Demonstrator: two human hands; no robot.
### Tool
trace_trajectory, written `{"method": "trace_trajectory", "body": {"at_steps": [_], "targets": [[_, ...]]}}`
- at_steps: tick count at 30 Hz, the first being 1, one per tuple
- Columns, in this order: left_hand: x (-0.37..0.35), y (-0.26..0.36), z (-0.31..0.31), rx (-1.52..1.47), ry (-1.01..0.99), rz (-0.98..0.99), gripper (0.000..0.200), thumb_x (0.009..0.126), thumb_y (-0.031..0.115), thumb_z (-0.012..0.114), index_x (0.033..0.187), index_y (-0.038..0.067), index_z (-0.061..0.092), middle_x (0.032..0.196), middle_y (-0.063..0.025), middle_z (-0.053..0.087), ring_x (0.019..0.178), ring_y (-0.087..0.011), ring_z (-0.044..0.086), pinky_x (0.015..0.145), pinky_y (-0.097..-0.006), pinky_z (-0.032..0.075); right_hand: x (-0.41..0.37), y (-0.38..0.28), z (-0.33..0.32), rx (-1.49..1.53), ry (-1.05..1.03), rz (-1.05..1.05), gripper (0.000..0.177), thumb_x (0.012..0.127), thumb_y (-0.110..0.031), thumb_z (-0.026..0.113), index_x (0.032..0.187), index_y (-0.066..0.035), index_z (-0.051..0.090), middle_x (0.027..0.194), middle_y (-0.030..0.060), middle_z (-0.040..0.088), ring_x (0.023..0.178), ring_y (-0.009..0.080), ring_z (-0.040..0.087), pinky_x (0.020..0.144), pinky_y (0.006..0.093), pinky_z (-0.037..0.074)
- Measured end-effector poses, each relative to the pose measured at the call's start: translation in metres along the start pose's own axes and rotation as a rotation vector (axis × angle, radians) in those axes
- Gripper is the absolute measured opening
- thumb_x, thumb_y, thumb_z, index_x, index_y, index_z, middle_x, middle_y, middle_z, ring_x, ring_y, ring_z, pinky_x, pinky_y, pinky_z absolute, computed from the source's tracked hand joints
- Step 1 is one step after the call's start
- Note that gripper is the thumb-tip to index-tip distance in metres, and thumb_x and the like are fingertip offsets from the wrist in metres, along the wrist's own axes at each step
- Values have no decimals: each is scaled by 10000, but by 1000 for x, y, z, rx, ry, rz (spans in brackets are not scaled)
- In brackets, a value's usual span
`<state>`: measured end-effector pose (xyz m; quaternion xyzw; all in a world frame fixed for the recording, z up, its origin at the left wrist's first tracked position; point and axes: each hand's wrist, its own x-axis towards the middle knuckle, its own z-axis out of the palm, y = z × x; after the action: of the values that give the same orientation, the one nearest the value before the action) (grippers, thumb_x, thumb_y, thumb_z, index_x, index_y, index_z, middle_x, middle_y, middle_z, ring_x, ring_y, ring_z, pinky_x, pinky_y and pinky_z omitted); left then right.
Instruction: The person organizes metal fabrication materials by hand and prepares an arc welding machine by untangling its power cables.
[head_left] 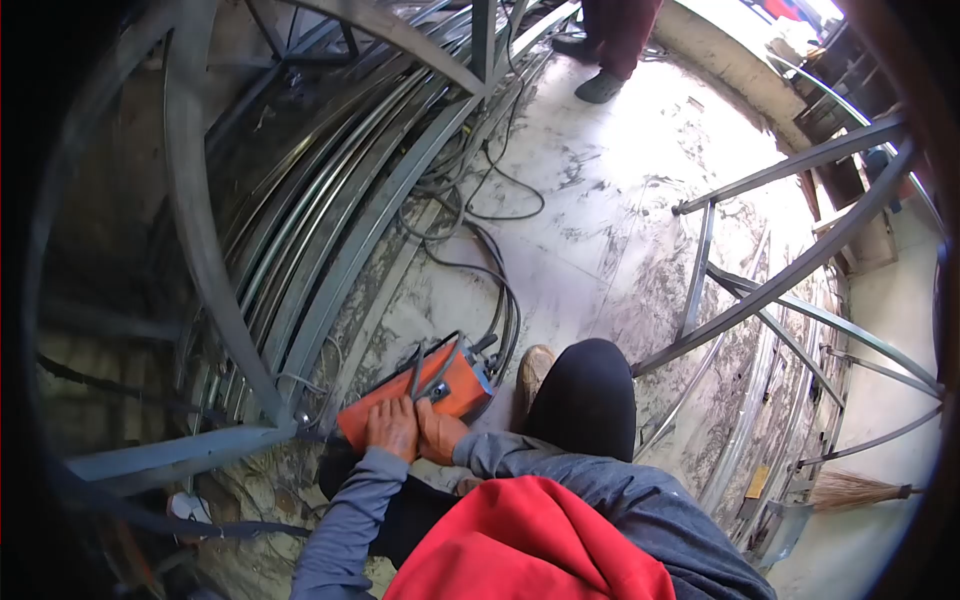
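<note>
An orange box-shaped machine (462,385) with a dark strap or handle on top rests on the floor beside my knee. Against its near side lies my left hand (392,428), its fingers close together on the orange casing. Right beside it, my right hand (438,430) touches the same casing with its fingers curled; anything small between them is hidden. Black cables (508,290) run from behind the machine up across the floor.
Metal frames stand at the left (200,200) and right (800,270). Long metal bars (330,190) lie on the left. Another person's legs (620,45) are at the top. A straw broom (850,490) lies at lower right.
</note>
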<state>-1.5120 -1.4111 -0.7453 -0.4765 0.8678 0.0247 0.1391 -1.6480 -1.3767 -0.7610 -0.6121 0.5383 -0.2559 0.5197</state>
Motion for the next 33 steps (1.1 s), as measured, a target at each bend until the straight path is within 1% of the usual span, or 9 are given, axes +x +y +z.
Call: {"method": "trace_trajectory", "body": {"at_steps": [1,4,7,12,16,19,23,25,33], "targets": [[-1,6,6,6,-21,-40,323,842,201,513,1127,53,475,1000,-110,596,1016,-274,576,782,-420,420,1,9,7,10,-19,7,367,775,-122,567,1019,-2,320,779,304,596,772,486,599,666,514,475],[-3,-2,12,20,-31,-90,477,773,302,652,1140,62,467,987,-114,594,1029,-278,569,802,-419,430,9,-18,-20,-293,-277,81,386,779,-213,575,1058,-4,409,822,242,638,774,413,643,640,505,492],[2,-15,-18,-260,-126,-79,718,620,430,788,1144,60,467,1004,-136,586,1003,-301,579,826,-432,445,16,-89,-94,-838,-561,-264,271,799,-265,578,1001,-85,599,889,117,669,828,289,664,635,474,486],[10,-16,-21,-328,-255,-93,805,500,524,829,1069,69,485,1031,-141,549,948,-344,593,807,-454,475,63,-140,-219,-889,-458,-207,383,833,-412,595,1125,-167,557,1058,89,619,982,276,614,788,419,506],[12,-14,-17,-352,-205,-141,791,514,529,820,1076,79,492,1005,-125,546,935,-336,591,789,-429,487,192,49,-256,-824,-192,-185,368,821,-401,622,1083,-144,597,1031,124,635,992,311,601,832,413,484],[11,-13,-17,-339,-198,-164,792,519,523,814,1089,76,492,959,-114,552,900,-327,592,775,-427,490,268,141,-248,-793,-15,258,340,819,-254,586,1131,-126,548,1183,129,547,1142,335,508,929,454,442],[10,-16,-11,-350,-187,-154,801,519,492,823,1121,69,505,943,-104,549,896,-314,590,791,-423,489,342,198,-224,-858,190,181,758,775,-110,515,1459,-157,192,1511,105,218,1376,341,230,1050,471,349],[12,-17,-8,-410,-153,-144,790,513,449,831,1133,94,495,964,-105,530,905,-334,564,799,-437,475,363,206,-218,-899,220,157,737,795,-81,535,1448,-186,212,1495,48,249,1356,303,271,967,498,413],[20,-15,-21,-405,-201,-190,736,536,448,825,1094,70,531,956,-98,571,926,-312,588,793,-429,497,425,273,-223,-563,410,281,344,933,-373,387,1208,-172,425,1059,265,584,985,443,585,815,498,489]]}}
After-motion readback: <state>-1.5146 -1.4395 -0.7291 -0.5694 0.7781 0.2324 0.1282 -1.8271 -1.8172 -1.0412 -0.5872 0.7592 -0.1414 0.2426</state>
